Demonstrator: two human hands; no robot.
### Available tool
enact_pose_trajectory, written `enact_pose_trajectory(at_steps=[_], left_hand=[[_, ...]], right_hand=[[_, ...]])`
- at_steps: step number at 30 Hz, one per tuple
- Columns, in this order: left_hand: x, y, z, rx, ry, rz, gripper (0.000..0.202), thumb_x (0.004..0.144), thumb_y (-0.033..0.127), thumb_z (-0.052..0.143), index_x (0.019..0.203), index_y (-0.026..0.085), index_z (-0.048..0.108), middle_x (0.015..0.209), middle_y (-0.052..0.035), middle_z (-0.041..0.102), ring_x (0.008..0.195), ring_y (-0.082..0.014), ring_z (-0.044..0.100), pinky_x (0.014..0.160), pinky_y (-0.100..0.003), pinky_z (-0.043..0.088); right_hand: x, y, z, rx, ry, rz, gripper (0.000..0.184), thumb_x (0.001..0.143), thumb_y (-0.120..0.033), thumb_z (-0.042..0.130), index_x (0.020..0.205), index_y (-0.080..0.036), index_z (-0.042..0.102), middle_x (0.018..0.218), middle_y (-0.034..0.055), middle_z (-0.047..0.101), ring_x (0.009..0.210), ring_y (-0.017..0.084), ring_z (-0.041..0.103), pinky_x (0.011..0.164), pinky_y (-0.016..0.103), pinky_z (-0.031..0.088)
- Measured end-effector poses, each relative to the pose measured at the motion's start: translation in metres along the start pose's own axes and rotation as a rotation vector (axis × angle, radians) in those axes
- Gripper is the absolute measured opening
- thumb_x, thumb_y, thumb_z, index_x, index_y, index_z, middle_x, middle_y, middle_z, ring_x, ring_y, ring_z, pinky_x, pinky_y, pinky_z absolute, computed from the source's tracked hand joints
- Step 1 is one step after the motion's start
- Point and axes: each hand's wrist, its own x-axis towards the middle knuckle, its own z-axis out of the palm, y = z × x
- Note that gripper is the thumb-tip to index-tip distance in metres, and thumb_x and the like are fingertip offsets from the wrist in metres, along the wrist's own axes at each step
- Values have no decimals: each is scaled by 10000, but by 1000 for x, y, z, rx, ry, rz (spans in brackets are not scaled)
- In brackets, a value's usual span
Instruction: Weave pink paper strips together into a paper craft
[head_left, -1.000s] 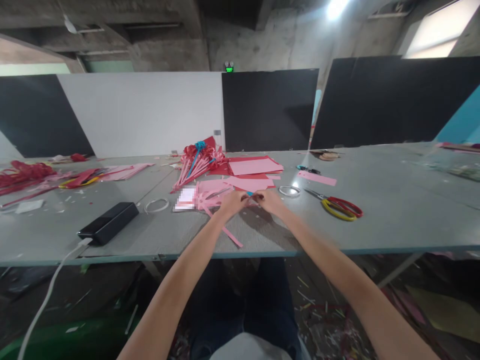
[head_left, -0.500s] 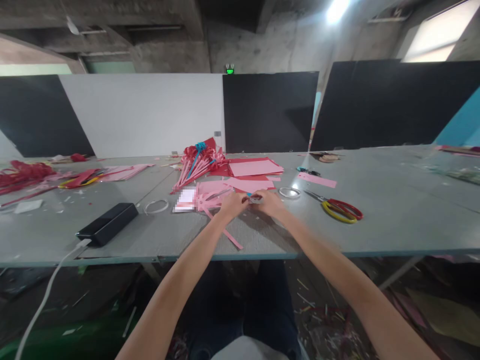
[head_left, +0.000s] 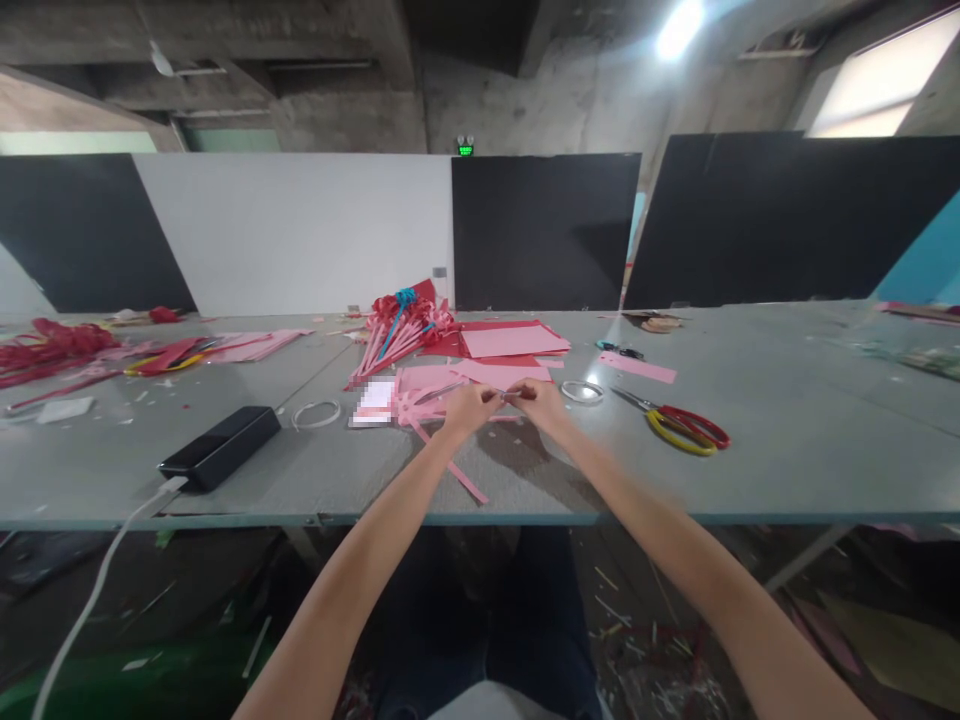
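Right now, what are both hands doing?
Left hand: closed, pinching a thin strip.
Right hand: closed, pinching the same strip's other end.

Paper-craft workshop in a bare industrial hall. Overhead are a raw concrete ceiling [head_left: 480,70] and a green exit sign [head_left: 466,150]. A long grey desk [head_left: 810,420] is backed by black and white partition boards [head_left: 292,230]. Spread over the desk are pink paper strips [head_left: 420,408], red and pink sheets [head_left: 514,340], a bundle of red and pink paper pieces [head_left: 397,322] bound with blue, scissors [head_left: 686,428] and a white ring [head_left: 315,413]. A second heap of red paper [head_left: 45,345] lies further left, and paper offcuts litter the floor [head_left: 637,640] below.
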Motion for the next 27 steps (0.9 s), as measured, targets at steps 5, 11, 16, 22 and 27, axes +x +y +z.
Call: enact_pose_trajectory(at_steps=[5,11,16,22,27], left_hand=[[3,-4,2,-185,-32,32,279,795,323,516,697,136,699,630,-20,654,577,-127,549,519,-211,344],[3,-5,3,-276,-40,28,270,778,310,532,659,122,684,588,-18,633,537,-117,520,501,-216,327],[2,-2,-1,-363,-93,24,262,782,300,535,654,116,671,653,-39,669,575,-118,551,527,-210,356],[3,-12,1,-443,-181,79,278,783,343,546,749,110,694,736,-60,689,645,-133,577,575,-215,397],[8,-19,5,-435,-271,46,339,836,393,487,749,133,687,718,-40,674,650,-133,579,592,-219,416]], right_hand=[[2,2,-1,96,-2,54,80,705,-258,617,709,-186,653,710,18,694,687,164,622,647,264,448],[3,1,0,132,28,90,66,674,-228,593,675,-188,646,662,14,683,644,160,614,630,262,448],[1,-3,-3,42,38,69,124,678,-288,599,687,-180,659,637,8,660,594,143,569,556,238,391],[-1,-6,-7,-59,35,3,129,698,-274,575,701,-179,661,646,11,663,576,132,557,541,228,377],[-4,-9,-7,-163,44,-29,95,712,-206,573,734,-195,664,737,26,705,684,158,625,637,248,430]])
